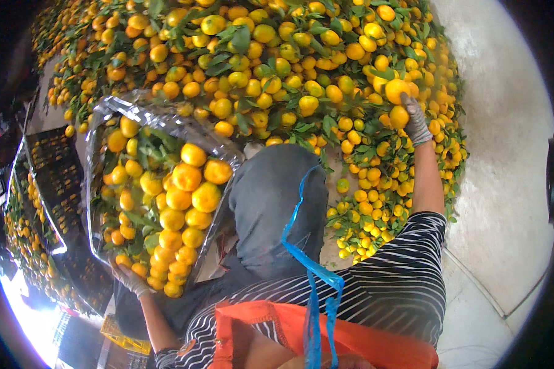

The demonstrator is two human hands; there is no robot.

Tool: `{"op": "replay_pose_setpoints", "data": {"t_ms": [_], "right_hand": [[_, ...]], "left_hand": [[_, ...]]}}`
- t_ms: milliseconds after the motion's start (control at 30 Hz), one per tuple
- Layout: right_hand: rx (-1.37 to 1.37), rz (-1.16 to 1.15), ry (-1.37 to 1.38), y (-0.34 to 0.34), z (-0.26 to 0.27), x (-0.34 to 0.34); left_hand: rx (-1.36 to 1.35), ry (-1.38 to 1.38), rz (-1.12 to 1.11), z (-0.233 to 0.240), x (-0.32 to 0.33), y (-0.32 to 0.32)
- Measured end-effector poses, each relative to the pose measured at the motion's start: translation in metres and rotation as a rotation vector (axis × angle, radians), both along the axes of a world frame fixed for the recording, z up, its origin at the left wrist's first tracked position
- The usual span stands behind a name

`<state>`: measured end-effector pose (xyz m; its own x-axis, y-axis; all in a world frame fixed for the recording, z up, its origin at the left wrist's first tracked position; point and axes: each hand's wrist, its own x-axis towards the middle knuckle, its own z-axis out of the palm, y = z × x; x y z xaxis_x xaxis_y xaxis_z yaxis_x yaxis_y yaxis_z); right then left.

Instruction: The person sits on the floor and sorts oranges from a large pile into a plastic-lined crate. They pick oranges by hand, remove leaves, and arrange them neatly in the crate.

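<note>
My right hand (413, 115), in a pale glove, reaches to the right part of a big heap of mandarins with green leaves (267, 64). Its fingers touch an orange mandarin (397, 91); another mandarin (399, 117) lies against the palm side. At the lower left, my gloved left hand (131, 279) is at the bottom edge of a crate lined with clear plastic film (90, 207); its fingers are partly hidden. Inside the crate, neat rows of mandarins (178, 198) fill the right side, while loose leafy ones (151, 183) lie at the left.
My bent knee in grey trousers (279, 198) rises between crate and heap. A blue plastic strap (304, 258) hangs over my lap. Further left are dark crates (57, 170) and more mandarins. A yellow crate (124, 336) stands at the lower left, concrete floor (494, 138) at right.
</note>
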<state>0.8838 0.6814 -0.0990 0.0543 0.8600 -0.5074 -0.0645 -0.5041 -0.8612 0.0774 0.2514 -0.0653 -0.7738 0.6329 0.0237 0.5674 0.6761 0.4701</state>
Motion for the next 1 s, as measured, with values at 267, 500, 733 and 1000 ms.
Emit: {"op": "replay_pose_setpoints", "data": {"t_ms": [267,500,733,1000], "right_hand": [[0.437,0.430,0.349,0.041,0.110,-0.166],[0.416,0.432,0.625,0.037,0.157,-0.265],[0.460,0.570,0.564,0.028,0.178,-0.337],[0.671,0.674,0.349,0.043,0.198,-0.378]], "left_hand": [[0.148,0.121,-0.040,-0.021,-0.004,-0.010],[0.157,0.088,-0.004,-0.017,0.004,-0.004],[0.205,0.147,-0.013,-0.011,0.008,0.000],[0.189,0.147,0.039,-0.005,0.013,0.003]]}}
